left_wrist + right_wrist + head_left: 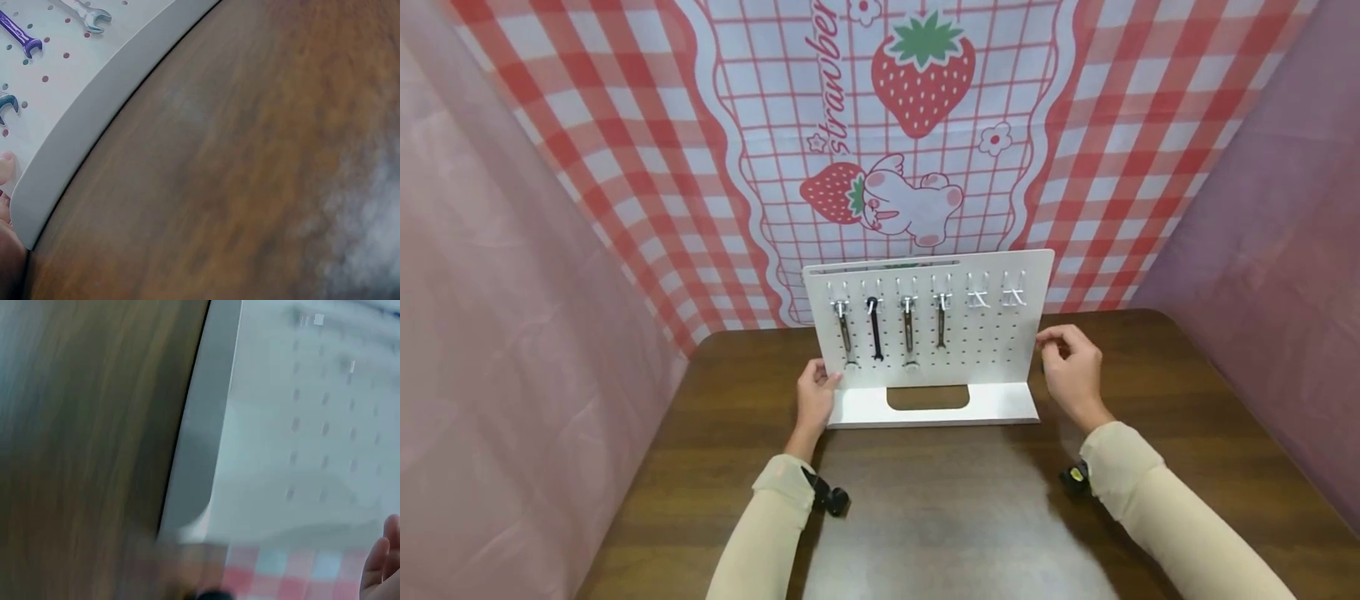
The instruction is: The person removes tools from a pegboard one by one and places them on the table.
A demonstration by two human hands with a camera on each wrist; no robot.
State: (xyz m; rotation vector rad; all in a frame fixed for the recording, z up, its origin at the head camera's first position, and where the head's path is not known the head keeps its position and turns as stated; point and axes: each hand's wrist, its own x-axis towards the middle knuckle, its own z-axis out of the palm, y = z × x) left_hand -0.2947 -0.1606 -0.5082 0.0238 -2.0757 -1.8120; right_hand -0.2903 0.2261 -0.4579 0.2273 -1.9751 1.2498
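A white pegboard stand (pixel 1000 358) stands upright at the back of the wooden table. Several wrenches hang from hooks on its left and middle; one is a black wrench (pixel 876 333), the others are silvery. Two white hooks (pixel 977 298) on the right side hold nothing. At the board's left edge my left hand (pixel 815 398) grips it, thumb on the front face and fingers partly hidden behind. Beside the right edge is my right hand (pixel 1072 371), its fingers loosely bent with the fingertips close to the edge. Whether they touch it is unclear.
The wooden table (pixel 940 508) extends in front of the stand. Behind hangs a red-and-white checked cloth (pixel 1112 167) with strawberry prints. Pink curtains (pixel 527 333) enclose both sides. A small dark object (pixel 215 595) shows blurred at the right wrist view's bottom edge.
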